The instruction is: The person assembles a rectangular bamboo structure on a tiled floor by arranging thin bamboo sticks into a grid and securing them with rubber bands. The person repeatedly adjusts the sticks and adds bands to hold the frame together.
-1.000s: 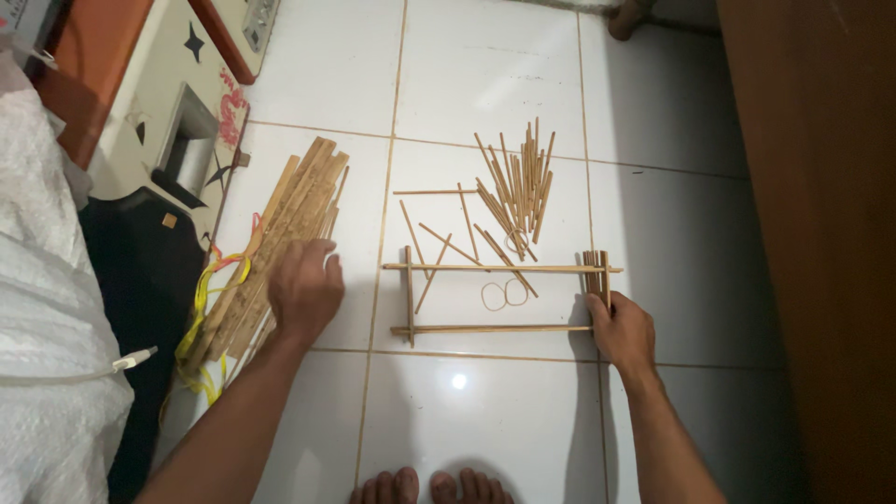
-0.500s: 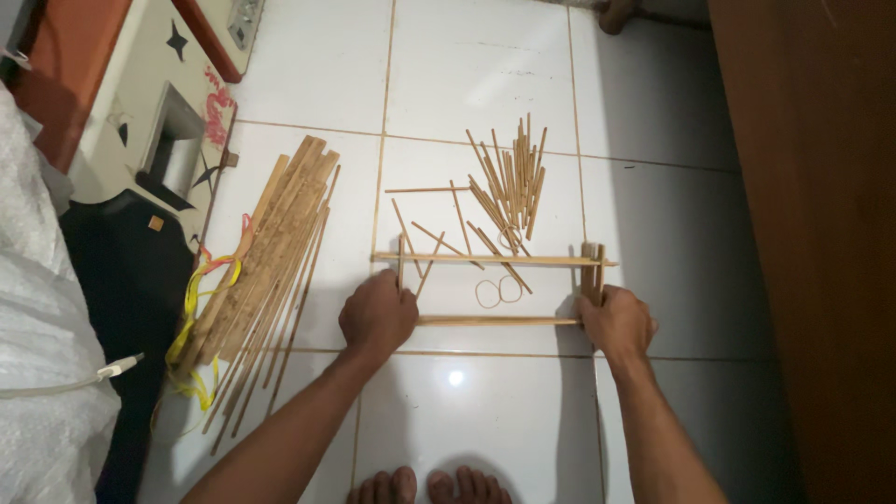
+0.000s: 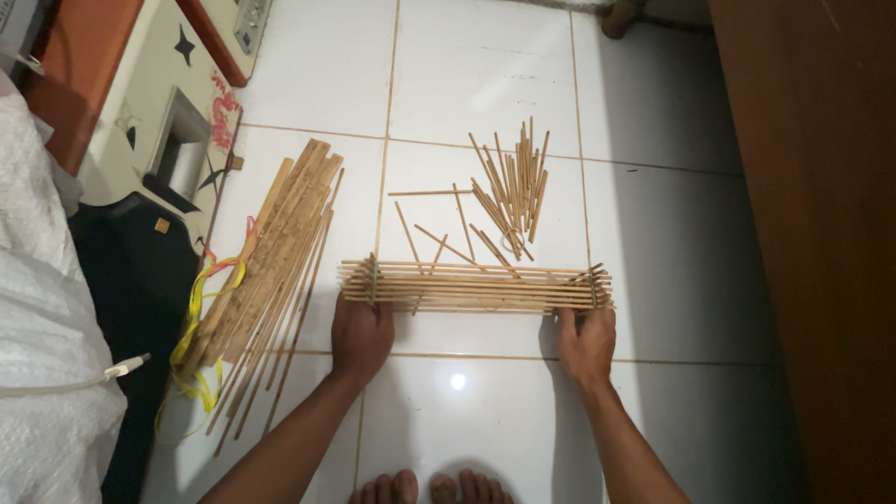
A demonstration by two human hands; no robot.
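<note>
in the head view, the person is looking straight down at a white tiled floor, with bare toes showing at the bottom edge. a flat row of long bamboo slats is lying crosswise on the tiles, the slats running side by side from left to right, and both hands are resting at its near edge. the left hand is sitting palm down at the left end, just beside a thin crosspiece that is crossing the slats there; its fingers are lying close together with the tips on the nearest slats, pressing rather than pinching. the right hand is doing the same at the right end, fingers close together and curled onto the slat ends. beyond the row, a loose scatter of short sticks is lying on the tile, a few of them reaching under or touching the far slats. well to the left, a bundle of long strips is lying at a slant with a yellow cord looped around its lower part, and a white woven sack is filling the left edge. to do this squaring-up well, it seems wise to be pushing evenly from both ends at once, keeping the slats flat and parallel so none is riding over its neighbour, and keeping the ends flush before letting go.
</note>
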